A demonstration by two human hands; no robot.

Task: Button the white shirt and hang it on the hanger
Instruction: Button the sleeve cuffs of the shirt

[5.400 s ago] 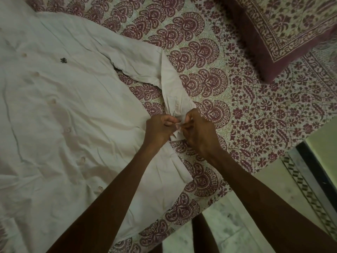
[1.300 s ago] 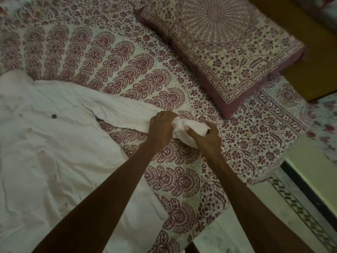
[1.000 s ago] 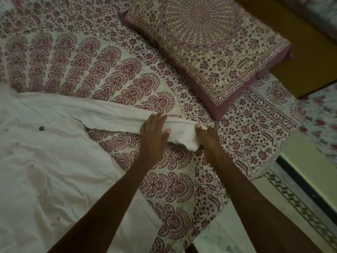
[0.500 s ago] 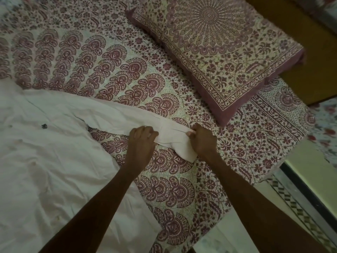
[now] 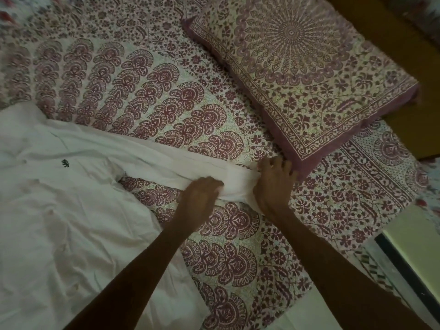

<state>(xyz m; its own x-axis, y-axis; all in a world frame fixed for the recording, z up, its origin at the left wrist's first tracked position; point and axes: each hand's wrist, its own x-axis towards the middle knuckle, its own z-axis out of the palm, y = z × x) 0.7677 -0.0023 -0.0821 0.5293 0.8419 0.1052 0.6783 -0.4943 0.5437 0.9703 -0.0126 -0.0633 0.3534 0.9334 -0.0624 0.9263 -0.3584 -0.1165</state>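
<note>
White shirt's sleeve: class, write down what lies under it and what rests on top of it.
Under the sleeve lies the patterned bedsheet. On top, the left hand and right hand hold its cuff end, hiding the cuff and any button.

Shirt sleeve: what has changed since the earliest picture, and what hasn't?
The sleeve, earlier bent toward the bed's edge, now lies stretched toward the pillow. The left hand grips it near the end; the right hand covers its end. The rest of the shirt stays flat on the bedsheet.
</note>
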